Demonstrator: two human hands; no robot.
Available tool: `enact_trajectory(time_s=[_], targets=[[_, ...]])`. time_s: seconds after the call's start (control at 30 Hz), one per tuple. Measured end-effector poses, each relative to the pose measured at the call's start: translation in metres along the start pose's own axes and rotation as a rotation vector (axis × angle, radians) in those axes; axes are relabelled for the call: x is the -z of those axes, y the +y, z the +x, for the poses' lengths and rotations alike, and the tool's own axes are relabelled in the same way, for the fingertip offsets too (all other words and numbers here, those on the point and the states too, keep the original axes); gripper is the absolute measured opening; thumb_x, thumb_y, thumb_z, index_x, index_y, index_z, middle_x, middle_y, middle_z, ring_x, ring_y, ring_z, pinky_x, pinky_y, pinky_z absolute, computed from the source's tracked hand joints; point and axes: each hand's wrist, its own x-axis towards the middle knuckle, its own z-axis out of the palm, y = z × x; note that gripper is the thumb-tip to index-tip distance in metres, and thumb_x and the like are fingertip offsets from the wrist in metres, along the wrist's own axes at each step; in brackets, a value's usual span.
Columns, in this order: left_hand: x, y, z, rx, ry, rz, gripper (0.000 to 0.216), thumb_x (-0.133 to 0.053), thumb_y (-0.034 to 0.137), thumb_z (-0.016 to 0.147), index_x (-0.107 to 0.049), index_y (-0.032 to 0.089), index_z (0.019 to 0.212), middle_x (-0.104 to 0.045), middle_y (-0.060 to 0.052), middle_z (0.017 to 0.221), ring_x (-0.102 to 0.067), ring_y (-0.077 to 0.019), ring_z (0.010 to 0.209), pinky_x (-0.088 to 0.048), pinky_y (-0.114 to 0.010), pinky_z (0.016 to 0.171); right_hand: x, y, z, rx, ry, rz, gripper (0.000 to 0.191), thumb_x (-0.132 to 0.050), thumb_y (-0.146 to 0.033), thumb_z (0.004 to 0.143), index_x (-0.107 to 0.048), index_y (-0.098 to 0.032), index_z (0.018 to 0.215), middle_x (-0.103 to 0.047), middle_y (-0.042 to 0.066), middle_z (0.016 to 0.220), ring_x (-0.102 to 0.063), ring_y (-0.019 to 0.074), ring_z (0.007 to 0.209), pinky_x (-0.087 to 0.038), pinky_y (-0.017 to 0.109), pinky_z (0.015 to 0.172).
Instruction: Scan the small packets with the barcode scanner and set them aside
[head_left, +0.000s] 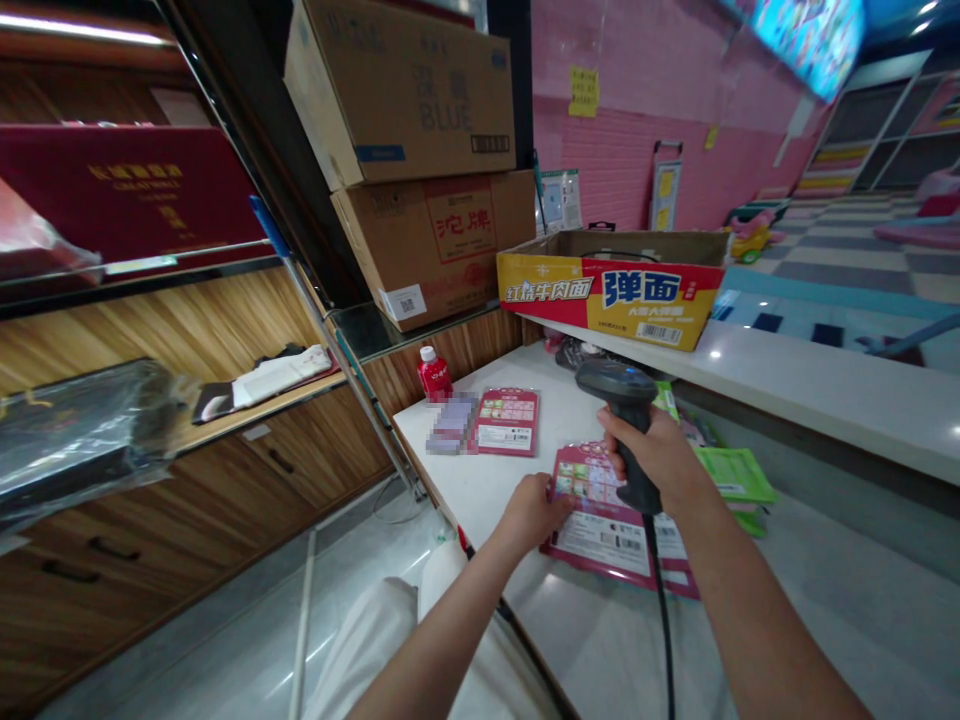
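Note:
My right hand (664,455) is wrapped around the handle of a black barcode scanner (637,470), whose cable hangs down toward me. Beneath the scanner lie several flat red-and-white packets (592,535) with printed pictures and barcodes, overlapping on the white desk. My left hand (534,512) pinches the left edge of the top packet. Farther back on the desk, a similar red packet (508,420) lies beside a blurred-out purple-grey item (452,423). A small red bottle with a white cap (434,374) stands behind them. Green packets (735,475) rest to the right of my right hand.
A yellow-and-red open carton (611,300) sits on the raised white ledge (825,400). Two stacked cardboard boxes (450,240) stand on a dark glass-topped counter. At the left are wooden shelves with drawers (97,560) and a dark red case (127,190).

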Motion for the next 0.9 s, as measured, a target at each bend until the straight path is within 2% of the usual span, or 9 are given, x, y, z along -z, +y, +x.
enact_trajectory(time_s=[0.1,0.27,0.47,0.6,0.73,0.83,0.9], targets=[[-0.006,0.013,0.0,-0.013,-0.013,0.074,0.028,-0.059,0.036,0.08,-0.066,0.013,0.092,-0.066,-0.011,0.09,-0.061,-0.0199,0.077,-0.041,-0.026,0.065,0.0,0.001,0.001,-0.004,0.004,-0.003,0.035,-0.076,-0.044,0.065,-0.053,-0.02,0.077,-0.054,-0.008,0.047,-0.046,0.0087,0.033,-0.039,0.02,0.03],[-0.01,0.036,-0.014,0.02,-0.03,0.163,0.035,-0.054,0.038,0.084,-0.064,0.011,0.103,-0.061,-0.016,0.108,-0.062,-0.0213,0.086,-0.044,-0.027,0.071,-0.001,0.003,0.001,-0.017,-0.003,0.005,0.034,-0.076,-0.044,0.066,-0.053,-0.021,0.076,-0.053,-0.008,0.046,-0.046,0.0087,0.033,-0.038,0.019,0.03],[-0.003,0.048,-0.025,0.062,-0.025,0.315,0.038,-0.049,0.04,0.087,-0.063,0.012,0.108,-0.058,-0.016,0.11,-0.063,-0.023,0.09,-0.046,-0.029,0.075,-0.002,0.006,0.003,-0.027,0.001,0.003,0.034,-0.076,-0.043,0.065,-0.053,-0.021,0.076,-0.053,-0.008,0.046,-0.046,0.0089,0.033,-0.038,0.019,0.03],[-0.006,0.041,-0.022,-0.012,-0.018,0.243,0.033,-0.048,0.037,0.088,-0.065,0.012,0.101,-0.062,-0.014,0.102,-0.062,-0.0199,0.085,-0.046,-0.027,0.074,-0.003,0.005,0.0,-0.062,-0.003,-0.003,0.034,-0.075,-0.044,0.066,-0.052,-0.021,0.077,-0.052,-0.008,0.046,-0.045,0.0086,0.034,-0.038,0.019,0.03],[0.004,0.024,-0.004,-0.068,0.126,0.301,0.028,-0.048,0.03,0.089,-0.065,0.014,0.105,-0.064,-0.012,0.1,-0.061,-0.0209,0.093,-0.045,-0.029,0.083,-0.004,0.004,-0.002,-0.093,-0.001,-0.004,0.036,-0.074,-0.047,0.067,-0.052,-0.022,0.08,-0.053,-0.008,0.048,-0.046,0.0087,0.034,-0.039,0.019,0.03],[0.018,0.002,0.016,-0.107,0.278,0.438,0.029,-0.048,0.021,0.088,-0.062,0.014,0.113,-0.06,-0.014,0.116,-0.054,-0.0243,0.111,-0.04,-0.035,0.096,-0.004,0.005,-0.001,-0.093,-0.003,-0.008,0.037,-0.075,-0.047,0.066,-0.052,-0.022,0.081,-0.055,-0.008,0.049,-0.046,0.009,0.034,-0.039,0.02,0.03],[0.024,-0.015,0.027,-0.114,0.309,0.507,0.038,-0.049,0.018,0.087,-0.055,0.013,0.125,-0.051,-0.016,0.135,-0.044,-0.0271,0.126,-0.034,-0.039,0.105,-0.005,0.005,0.0,-0.091,-0.003,-0.012,0.037,-0.076,-0.046,0.066,-0.051,-0.022,0.081,-0.055,-0.008,0.049,-0.046,0.009,0.034,-0.039,0.02,0.03]])
